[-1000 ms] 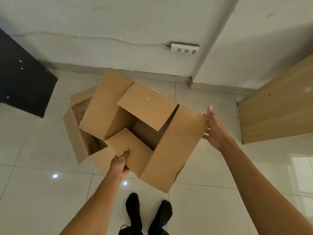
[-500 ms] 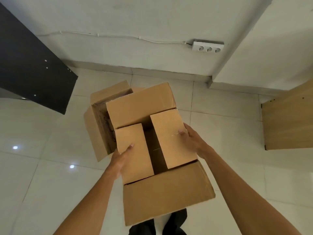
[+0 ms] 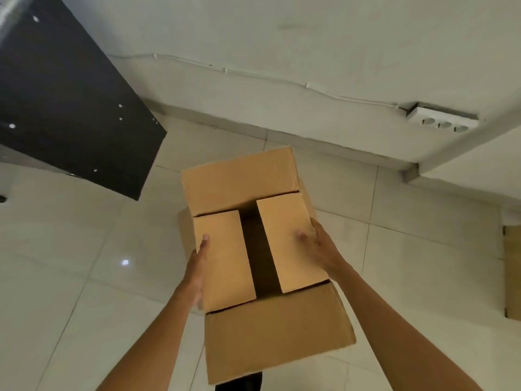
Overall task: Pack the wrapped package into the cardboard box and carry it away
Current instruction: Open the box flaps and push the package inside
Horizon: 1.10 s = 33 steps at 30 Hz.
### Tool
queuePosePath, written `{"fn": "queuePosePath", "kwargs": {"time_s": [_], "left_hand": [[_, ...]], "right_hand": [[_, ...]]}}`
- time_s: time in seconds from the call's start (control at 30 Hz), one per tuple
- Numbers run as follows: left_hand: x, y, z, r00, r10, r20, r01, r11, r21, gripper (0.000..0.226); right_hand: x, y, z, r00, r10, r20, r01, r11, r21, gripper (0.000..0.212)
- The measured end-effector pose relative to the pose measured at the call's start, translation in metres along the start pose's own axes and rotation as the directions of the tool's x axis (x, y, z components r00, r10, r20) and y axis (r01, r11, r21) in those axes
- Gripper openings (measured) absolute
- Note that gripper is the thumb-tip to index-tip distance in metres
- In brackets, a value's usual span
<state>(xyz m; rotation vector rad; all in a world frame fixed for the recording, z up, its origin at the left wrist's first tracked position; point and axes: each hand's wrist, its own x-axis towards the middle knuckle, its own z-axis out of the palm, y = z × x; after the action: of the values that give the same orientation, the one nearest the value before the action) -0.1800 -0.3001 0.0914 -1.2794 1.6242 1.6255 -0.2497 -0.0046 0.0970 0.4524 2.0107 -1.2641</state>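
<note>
A brown cardboard box (image 3: 279, 342) is held up in front of me over the tiled floor. Its far flap and both side flaps are folded down over the opening, with a dark gap between the side flaps. The near flap sticks out toward me, unfolded. My left hand (image 3: 197, 266) grips the box's left edge, thumb pressed on the left side flap. My right hand (image 3: 318, 246) grips the right edge, thumb on the right side flap. The wrapped package is hidden; the gap shows only darkness.
A black panel (image 3: 64, 108) leans at the upper left. A wooden board (image 3: 513, 272) stands at the right edge. A white socket strip (image 3: 442, 122) and its cable run along the wall ahead. Glossy white floor tiles (image 3: 84, 277) surround the box.
The far flap has come fully down and both side flaps now lie flat. The box has swung to the right and squarer to me, and both hands shifted to its sides.
</note>
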Motion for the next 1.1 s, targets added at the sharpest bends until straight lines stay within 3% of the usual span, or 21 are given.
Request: {"fn": "queuePosePath", "kwargs": {"time_s": [0.07,0.13,0.27,0.33,0.5,0.6,0.7,0.87,1.1], "left_hand": [[0.025,0.000,-0.007,1.000,-0.009,0.019,0.010,0.999,-0.031,0.121],[0.049,-0.002,-0.009,0.999,-0.033,0.017,0.034,0.997,-0.064,0.132],[0.085,-0.003,0.000,0.999,-0.012,-0.048,0.009,0.998,-0.061,0.092],[0.105,-0.008,-0.001,0.993,-0.004,-0.114,0.002,1.000,-0.017,0.086],[0.119,-0.009,-0.007,0.983,0.017,-0.182,0.000,0.996,0.094,0.085],[0.119,0.013,-0.007,0.990,0.042,-0.138,-0.013,0.979,0.202,0.102],[0.120,0.043,-0.003,0.994,0.072,-0.085,-0.038,0.939,0.342,0.096],[0.119,0.082,0.007,0.988,0.135,-0.073,-0.083,0.868,0.489,0.103],[0.103,0.103,0.035,0.986,0.154,0.066,-0.159,0.742,0.651,0.087]], "right_hand": [[0.022,-0.012,0.012,1.000,0.014,-0.026,-0.016,0.998,-0.057,0.088],[0.043,-0.018,0.019,0.998,0.023,-0.050,-0.029,0.993,-0.111,0.081],[0.077,-0.010,0.025,0.995,0.067,-0.068,-0.075,0.990,-0.117,0.077],[0.087,-0.003,0.029,0.995,0.053,-0.080,-0.062,0.991,-0.118,0.072],[0.087,-0.002,0.045,0.989,0.002,-0.147,-0.038,0.970,-0.239,0.072],[0.078,-0.003,0.053,0.972,0.033,-0.232,-0.104,0.948,-0.302,0.086],[0.076,-0.003,0.052,0.950,0.112,-0.291,-0.198,0.937,-0.287,0.090],[0.064,-0.005,0.055,0.926,0.134,-0.352,-0.200,0.966,-0.160,0.070],[0.032,0.014,0.048,0.860,0.324,-0.394,-0.347,0.938,0.012,0.075]]}}
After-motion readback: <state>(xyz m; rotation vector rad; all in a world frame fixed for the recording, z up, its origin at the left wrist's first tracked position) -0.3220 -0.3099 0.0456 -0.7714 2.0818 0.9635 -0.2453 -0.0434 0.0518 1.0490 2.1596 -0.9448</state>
